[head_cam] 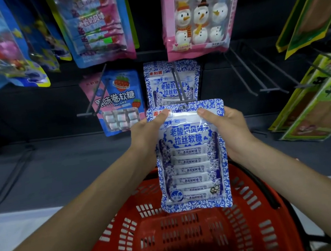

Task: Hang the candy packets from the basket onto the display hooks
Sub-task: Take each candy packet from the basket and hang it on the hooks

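Candy packet [191, 160], blue-and-white, hangs upright in the middle of the view, above the red basket [255, 208] that sits at 6 o'clock from it. The left hand [148, 131] pinches its top corner at 10 o'clock, thumb on the front and fingers behind. The right hand [223, 126] pinches the top corner at 2 o'clock the same way. Between the 2 thumbs, at 12 o'clock on the packet, the hang hole [183, 107] sits just beside the tip of the display hook [177, 86]. That hook runs away toward 12 o'clock and already carries 1 matching packet [166, 76]. Whether the tip is already through the hole I cannot tell.

The step in hand looks like threading the hole onto that hook. To do it well, both pinches should pull the header taut and flat, so the hole faces the tip squarely. A sagging header would probably let the prong skid off the film. The packet should then travel level, straight along the prong toward 12 o'clock, until it rests against the matching one. Only then should both hands let go.

The strawberry packet [119, 102] at 10 o'clock and the snowman packet [198, 15] overhead at 12 o'clock hang near, so the top edge should pass without brushing them. More hooks [246, 72] jut out at 2 o'clock.
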Motion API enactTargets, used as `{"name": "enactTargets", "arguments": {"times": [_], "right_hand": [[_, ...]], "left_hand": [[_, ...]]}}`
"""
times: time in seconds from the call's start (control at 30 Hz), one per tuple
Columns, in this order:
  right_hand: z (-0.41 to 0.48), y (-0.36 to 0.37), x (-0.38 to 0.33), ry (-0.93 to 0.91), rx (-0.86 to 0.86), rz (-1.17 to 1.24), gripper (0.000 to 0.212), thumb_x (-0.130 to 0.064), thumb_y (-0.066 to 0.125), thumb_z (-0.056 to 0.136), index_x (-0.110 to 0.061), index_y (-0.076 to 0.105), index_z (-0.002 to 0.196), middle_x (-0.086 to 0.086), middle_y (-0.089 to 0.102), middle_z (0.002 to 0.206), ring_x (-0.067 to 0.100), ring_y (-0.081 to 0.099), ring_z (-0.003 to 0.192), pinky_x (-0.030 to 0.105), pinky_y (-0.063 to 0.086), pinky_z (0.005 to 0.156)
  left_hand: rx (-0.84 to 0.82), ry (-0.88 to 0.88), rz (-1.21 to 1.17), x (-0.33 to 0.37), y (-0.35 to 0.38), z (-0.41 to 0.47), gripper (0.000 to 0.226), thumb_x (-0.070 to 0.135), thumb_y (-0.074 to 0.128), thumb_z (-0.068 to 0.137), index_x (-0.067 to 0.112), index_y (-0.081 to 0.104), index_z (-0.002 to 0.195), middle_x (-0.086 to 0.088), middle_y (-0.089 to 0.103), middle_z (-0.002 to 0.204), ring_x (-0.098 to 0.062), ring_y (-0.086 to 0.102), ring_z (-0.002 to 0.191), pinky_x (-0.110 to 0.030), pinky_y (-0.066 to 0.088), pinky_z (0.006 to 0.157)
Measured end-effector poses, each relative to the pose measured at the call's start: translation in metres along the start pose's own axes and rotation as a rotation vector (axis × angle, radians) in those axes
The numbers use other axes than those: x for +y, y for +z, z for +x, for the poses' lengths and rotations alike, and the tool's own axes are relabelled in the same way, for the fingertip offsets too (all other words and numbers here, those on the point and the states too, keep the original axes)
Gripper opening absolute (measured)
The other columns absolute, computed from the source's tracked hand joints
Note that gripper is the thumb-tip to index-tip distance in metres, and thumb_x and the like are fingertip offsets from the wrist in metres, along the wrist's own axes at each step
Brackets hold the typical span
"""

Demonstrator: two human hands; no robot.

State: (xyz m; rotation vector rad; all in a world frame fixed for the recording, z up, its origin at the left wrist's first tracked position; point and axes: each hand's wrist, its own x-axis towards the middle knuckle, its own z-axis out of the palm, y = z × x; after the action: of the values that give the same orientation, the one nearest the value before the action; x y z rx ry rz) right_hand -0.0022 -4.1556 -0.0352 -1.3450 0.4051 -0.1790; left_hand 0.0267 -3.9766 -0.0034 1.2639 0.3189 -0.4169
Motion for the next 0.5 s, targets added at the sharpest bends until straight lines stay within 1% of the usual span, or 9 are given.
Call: {"name": "enactTargets", "arguments": {"times": [0.07,0.17,0.2,0.23,0.27,0.3,0.4,0.43,0.5], "right_hand": [[0.001,-0.001,-0.001,0.012,0.001,-0.005,0.015,-0.018,0.079,0.092,-0.008,0.077,0.103,0.013,0.08,0.102,0.035,0.077,0.099,0.055,0.061,0.093],[-0.001,-0.004,-0.004,0.074,-0.022,0.001,0.026,-0.024,0.082,0.09,-0.007,0.077,0.109,0.01,0.081,0.1,0.027,0.079,0.093,0.04,0.066,0.078],[-0.002,-0.006,-0.005,0.105,-0.032,0.002,0.027,-0.026,0.083,0.089,-0.01,0.077,0.11,0.008,0.081,0.1,0.024,0.08,0.091,0.035,0.064,0.073],[-0.003,-0.01,-0.002,0.133,-0.043,-0.019,0.027,-0.028,0.083,0.088,-0.012,0.078,0.11,0.007,0.081,0.1,0.022,0.08,0.089,0.033,0.063,0.072],[-0.005,-0.012,0.0,0.163,-0.051,-0.048,0.029,-0.031,0.084,0.087,-0.014,0.078,0.11,0.005,0.082,0.1,0.022,0.08,0.088,0.033,0.061,0.075],[-0.008,-0.015,0.005,0.181,-0.059,-0.094,0.033,-0.036,0.085,0.085,-0.016,0.078,0.111,0.003,0.082,0.1,0.021,0.08,0.089,0.034,0.061,0.078],[-0.021,-0.019,0.017,0.216,-0.09,-0.268,0.046,-0.056,0.087,0.075,-0.025,0.079,0.108,-0.012,0.08,0.101,0.014,0.077,0.095,0.039,0.055,0.098],[-0.025,-0.021,0.02,0.208,-0.096,-0.299,0.04,-0.056,0.085,0.077,-0.028,0.077,0.105,-0.018,0.078,0.099,0.009,0.074,0.095,0.035,0.053,0.096],[-0.034,-0.024,0.026,0.172,-0.083,-0.32,0.025,-0.047,0.081,0.086,-0.03,0.072,0.102,-0.024,0.072,0.096,0.0,0.067,0.093,0.023,0.048,0.079]], "left_hand": [[0.026,0.008,-0.033,0.0,0.003,0.0,0.074,0.045,0.085,0.084,0.011,0.05,0.139,-0.011,0.059,0.142,-0.037,0.056,0.132,-0.061,0.042,0.113],[0.06,0.019,-0.009,-0.002,0.005,0.007,0.097,0.045,0.084,0.085,0.013,0.03,0.159,-0.011,0.05,0.152,-0.038,0.055,0.134,-0.062,0.044,0.111],[0.08,-0.002,-0.002,-0.003,0.004,0.012,0.087,0.041,0.081,0.089,0.012,0.034,0.156,-0.012,0.054,0.147,-0.032,0.062,0.128,-0.057,0.051,0.105],[0.093,-0.009,0.004,-0.001,0.005,0.012,0.067,0.038,0.078,0.092,0.012,0.045,0.145,-0.01,0.062,0.131,-0.021,0.071,0.109,-0.047,0.061,0.091],[0.079,-0.023,-0.002,0.0,0.007,0.011,0.048,0.035,0.076,0.095,0.013,0.05,0.13,-0.004,0.063,0.11,-0.014,0.072,0.086,-0.038,0.063,0.073],[0.091,-0.017,0.011,0.001,0.009,0.008,0.044,0.033,0.075,0.096,0.017,0.048,0.127,-0.001,0.061,0.1,-0.014,0.068,0.077,-0.035,0.06,0.067],[0.152,0.047,-0.003,-0.003,0.01,0.02,0.09,0.033,0.081,0.091,0.011,0.028,0.16,-0.01,0.054,0.143,-0.037,0.06,0.125,-0.049,0.05,0.104],[0.141,0.071,-0.049,-0.003,0.01,0.028,0.098,0.034,0.084,0.087,0.01,0.025,0.162,-0.015,0.048,0.153,-0.041,0.054,0.133,-0.055,0.046,0.11],[0.134,0.084,-0.077,-0.007,0.011,0.037,0.112,0.041,0.094,0.074,0.011,0.028,0.16,-0.019,0.048,0.154,-0.045,0.054,0.133,-0.065,0.045,0.109]]}}
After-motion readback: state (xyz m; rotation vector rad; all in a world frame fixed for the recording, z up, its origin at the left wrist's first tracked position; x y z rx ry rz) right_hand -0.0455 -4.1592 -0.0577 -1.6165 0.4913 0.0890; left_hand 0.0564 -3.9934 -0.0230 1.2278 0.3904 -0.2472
